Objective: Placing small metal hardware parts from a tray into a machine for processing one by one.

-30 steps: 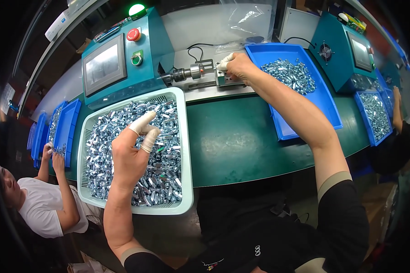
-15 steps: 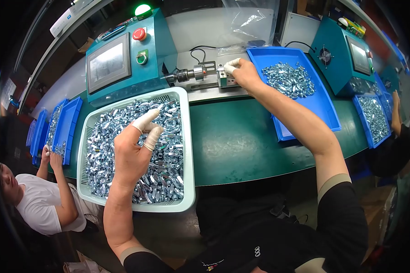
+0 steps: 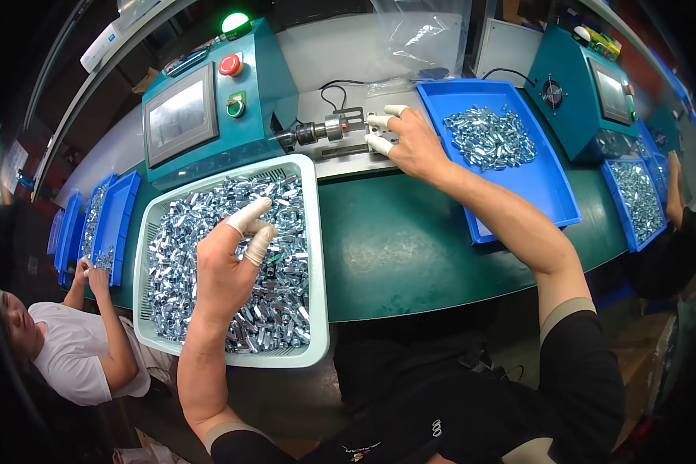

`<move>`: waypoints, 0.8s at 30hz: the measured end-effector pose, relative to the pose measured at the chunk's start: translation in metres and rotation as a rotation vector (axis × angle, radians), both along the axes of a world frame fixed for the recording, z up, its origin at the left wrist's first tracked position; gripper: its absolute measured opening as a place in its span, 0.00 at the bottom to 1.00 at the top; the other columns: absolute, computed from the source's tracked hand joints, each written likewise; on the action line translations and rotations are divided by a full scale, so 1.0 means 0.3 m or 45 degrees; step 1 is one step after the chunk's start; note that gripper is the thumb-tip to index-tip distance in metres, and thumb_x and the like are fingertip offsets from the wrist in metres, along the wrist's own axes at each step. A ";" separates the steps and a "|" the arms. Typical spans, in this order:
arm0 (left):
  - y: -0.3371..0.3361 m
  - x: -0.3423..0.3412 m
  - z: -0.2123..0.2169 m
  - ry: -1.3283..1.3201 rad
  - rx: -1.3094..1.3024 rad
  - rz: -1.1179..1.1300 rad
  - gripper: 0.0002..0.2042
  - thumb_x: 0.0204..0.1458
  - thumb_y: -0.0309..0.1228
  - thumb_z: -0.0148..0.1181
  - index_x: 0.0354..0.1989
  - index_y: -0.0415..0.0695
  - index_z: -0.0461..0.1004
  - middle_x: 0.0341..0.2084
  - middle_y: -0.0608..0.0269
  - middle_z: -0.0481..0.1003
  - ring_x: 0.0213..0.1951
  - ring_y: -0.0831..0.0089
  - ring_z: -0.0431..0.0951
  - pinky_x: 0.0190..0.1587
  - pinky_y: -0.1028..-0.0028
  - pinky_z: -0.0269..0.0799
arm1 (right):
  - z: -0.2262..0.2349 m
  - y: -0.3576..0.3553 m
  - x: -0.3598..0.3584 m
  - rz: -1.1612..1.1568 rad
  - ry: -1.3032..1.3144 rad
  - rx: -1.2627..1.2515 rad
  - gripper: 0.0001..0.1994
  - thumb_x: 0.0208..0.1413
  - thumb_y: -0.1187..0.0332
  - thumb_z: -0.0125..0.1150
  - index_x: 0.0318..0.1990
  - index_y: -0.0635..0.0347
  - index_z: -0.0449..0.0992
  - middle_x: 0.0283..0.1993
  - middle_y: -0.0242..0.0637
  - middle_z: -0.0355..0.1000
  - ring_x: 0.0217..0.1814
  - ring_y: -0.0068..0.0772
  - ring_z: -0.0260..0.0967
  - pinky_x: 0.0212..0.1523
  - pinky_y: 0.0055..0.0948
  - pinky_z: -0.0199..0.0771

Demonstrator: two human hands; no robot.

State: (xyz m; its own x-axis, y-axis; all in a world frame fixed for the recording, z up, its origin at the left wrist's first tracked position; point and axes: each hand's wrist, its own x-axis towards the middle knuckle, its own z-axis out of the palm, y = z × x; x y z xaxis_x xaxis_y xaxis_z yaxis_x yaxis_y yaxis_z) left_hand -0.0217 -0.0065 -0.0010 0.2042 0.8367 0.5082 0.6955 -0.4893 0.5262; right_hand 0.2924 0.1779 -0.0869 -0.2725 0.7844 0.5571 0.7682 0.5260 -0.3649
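Observation:
My left hand (image 3: 226,267) hovers over a pale green basket (image 3: 314,255) heaped with shiny hexagonal metal pieces (image 3: 278,309). White finger cots cover its thumb and forefinger, whose tips stand apart with nothing visible between them; the other fingers are hidden behind the hand. My right hand (image 3: 417,147), also in white finger cots, is open with spread fingers at the small clamping fixture (image 3: 371,133), partly covering it. I cannot tell whether a piece sits in the fixture. Left of that hand, a metal chuck (image 3: 317,131) on the teal machine (image 3: 263,69) faces the fixture.
A blue tray (image 3: 518,189) of similar pieces lies right of the fixture. The machine carries a screen (image 3: 182,116), a red button (image 3: 230,65) and a lit green lamp (image 3: 237,23). At left, a person in white (image 3: 81,348) works by blue trays (image 3: 120,224). Another teal machine (image 3: 572,93) stands right.
My right hand's fingers have spread from a pinch at the fixture, and the hand has shifted slightly down. The left hand has barely moved.

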 end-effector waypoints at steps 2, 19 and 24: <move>-0.002 0.002 0.006 -0.009 -0.033 0.004 0.18 0.58 0.23 0.69 0.57 0.40 0.80 0.34 0.55 0.84 0.36 0.67 0.85 0.42 0.70 0.79 | 0.006 -0.003 0.000 0.052 0.073 0.003 0.24 0.62 0.57 0.69 0.65 0.51 0.78 0.66 0.50 0.71 0.64 0.49 0.70 0.63 0.39 0.73; -0.010 0.000 0.009 0.009 -0.021 0.003 0.18 0.58 0.24 0.69 0.57 0.41 0.80 0.34 0.56 0.84 0.37 0.66 0.85 0.42 0.68 0.79 | 0.011 -0.117 -0.028 0.376 0.976 -0.756 0.33 0.66 0.73 0.64 0.75 0.65 0.59 0.68 0.52 0.73 0.68 0.34 0.72 0.69 0.32 0.70; -0.009 0.001 0.003 0.048 -0.011 -0.012 0.18 0.58 0.24 0.69 0.57 0.40 0.80 0.34 0.56 0.84 0.36 0.66 0.85 0.42 0.69 0.79 | 0.025 -0.113 -0.050 0.428 0.915 -0.785 0.34 0.65 0.71 0.67 0.76 0.62 0.59 0.67 0.50 0.74 0.69 0.33 0.71 0.68 0.33 0.69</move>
State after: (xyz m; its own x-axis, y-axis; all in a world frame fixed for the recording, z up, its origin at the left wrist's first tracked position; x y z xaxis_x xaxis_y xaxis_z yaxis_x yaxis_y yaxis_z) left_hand -0.0213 -0.0091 -0.0001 0.2310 0.8390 0.4927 0.7102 -0.4916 0.5040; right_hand 0.2774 0.1440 -0.0795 -0.2919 0.9356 0.1987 0.1049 0.2378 -0.9656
